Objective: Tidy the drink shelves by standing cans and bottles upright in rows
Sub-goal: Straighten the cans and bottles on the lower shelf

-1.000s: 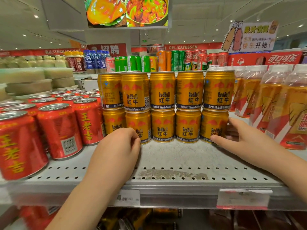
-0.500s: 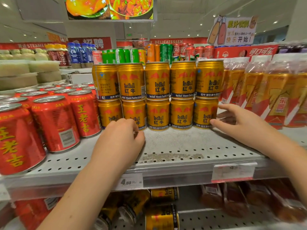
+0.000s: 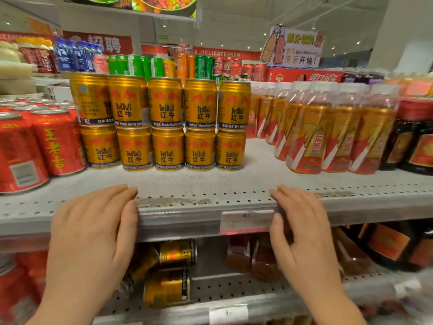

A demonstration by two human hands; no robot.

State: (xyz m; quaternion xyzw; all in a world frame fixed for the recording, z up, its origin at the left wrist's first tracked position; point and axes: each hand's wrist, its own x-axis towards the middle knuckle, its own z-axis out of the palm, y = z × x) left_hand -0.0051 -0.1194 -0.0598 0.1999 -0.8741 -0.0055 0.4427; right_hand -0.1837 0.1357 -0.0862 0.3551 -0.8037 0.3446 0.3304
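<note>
Head view shows my left hand (image 3: 93,233) and my right hand (image 3: 304,233) both empty, fingers loosely spread, hovering in front of the near edge of the grey perforated metal upper shelf (image 3: 210,184). On that shelf the gold Red Bull cans (image 3: 166,124) stand upright in a two-high stack, five across, with red herbal-tea cans (image 3: 56,146) to their left and gold-and-red labelled plastic bottles (image 3: 328,134) to their right, a bare gap of shelf between cans and bottles. I judge this block done, so the step in hand is shifting to the lower shelf (image 3: 234,285). There several toppled gold cans (image 3: 167,287) lie on their sides, one near the front, another just behind it (image 3: 178,253), and at least one more partly hidden by my left hand. Next I need to drop my hands under the upper shelf's lip, take the nearest fallen can around its body, and stand it on its base at the front of a row.
</note>
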